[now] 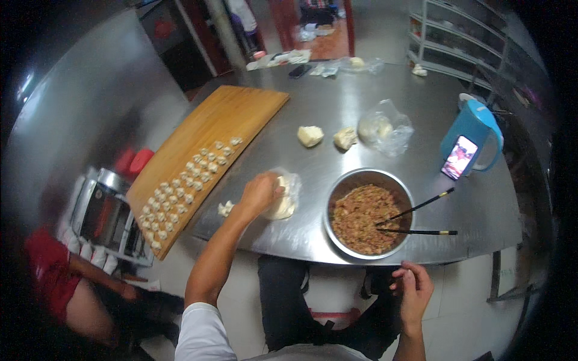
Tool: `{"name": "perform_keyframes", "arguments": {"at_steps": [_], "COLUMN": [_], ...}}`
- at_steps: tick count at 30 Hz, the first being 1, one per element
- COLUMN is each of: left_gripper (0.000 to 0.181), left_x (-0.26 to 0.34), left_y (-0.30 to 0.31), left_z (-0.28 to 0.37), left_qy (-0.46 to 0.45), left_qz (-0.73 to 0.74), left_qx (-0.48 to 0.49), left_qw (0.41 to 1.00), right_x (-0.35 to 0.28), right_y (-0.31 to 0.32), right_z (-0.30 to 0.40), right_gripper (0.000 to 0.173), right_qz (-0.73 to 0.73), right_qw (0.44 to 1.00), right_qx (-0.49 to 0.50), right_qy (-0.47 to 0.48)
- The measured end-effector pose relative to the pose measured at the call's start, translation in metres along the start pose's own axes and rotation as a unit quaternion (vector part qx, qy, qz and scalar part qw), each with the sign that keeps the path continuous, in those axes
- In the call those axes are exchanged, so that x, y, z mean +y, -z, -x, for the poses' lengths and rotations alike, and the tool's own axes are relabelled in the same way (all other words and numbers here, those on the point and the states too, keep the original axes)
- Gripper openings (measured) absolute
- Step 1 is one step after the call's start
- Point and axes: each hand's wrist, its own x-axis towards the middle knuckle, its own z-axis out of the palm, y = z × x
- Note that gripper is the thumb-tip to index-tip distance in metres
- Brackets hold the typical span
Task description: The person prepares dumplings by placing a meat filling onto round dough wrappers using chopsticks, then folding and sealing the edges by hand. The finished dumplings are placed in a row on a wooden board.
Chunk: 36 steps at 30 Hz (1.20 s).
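Observation:
My left hand (262,193) is at a clear plastic bag (293,182) with pale dough wrappers (285,205) on the metal table; its fingers are curled over the near side, and whether they grip anything is hidden. Small white dough pieces (226,209) lie just left of that wrist. My right hand (413,286) hangs below the table's front edge, fingers loosely bent and apart, holding nothing visible. Between the hands stands a steel bowl (328,225) of minced filling (363,216), with a pair of black chopsticks (417,232) stuck in it and leaning out to the right.
A wooden board (230,108) at left carries rows of small dumplings (180,192). Farther back lie dough lumps (310,136) and a bagged one (386,128). A lit phone (459,158) leans on a blue pitcher (474,122). Another person (49,270) sits at lower left.

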Motion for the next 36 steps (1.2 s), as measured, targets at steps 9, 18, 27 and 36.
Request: {"name": "perform_keyframes", "arguments": {"at_steps": [9,18,27,36], "left_gripper": [0.039,0.038,0.021,0.016], "left_x": [-0.008,-0.017,-0.012,-0.007], "left_y": [-0.019,-0.011,-0.007,0.011], "left_z": [-0.045,-0.040,-0.042,-0.035], "left_qy": [0.007,-0.086,0.007,0.023], "left_qz": [-0.044,-0.048,-0.098,0.001], "left_qx": [-0.126,-0.118,-0.074,-0.028], "left_qw": [0.991,0.988,0.992,0.999], "right_x": [-0.006,-0.030,-0.081,-0.079], "right_y": [0.032,0.024,0.029,0.027], "right_z": [-0.106,-0.136,-0.112,-0.069], "right_gripper": [0.064,0.026,0.011,0.014], "right_qz": [-0.021,0.118,0.258,0.126], "right_qw": [0.999,0.971,0.901,0.976], "right_qx": [-0.036,-0.134,-0.211,-0.163], "right_qy": [-0.001,0.157,0.279,0.078]}}
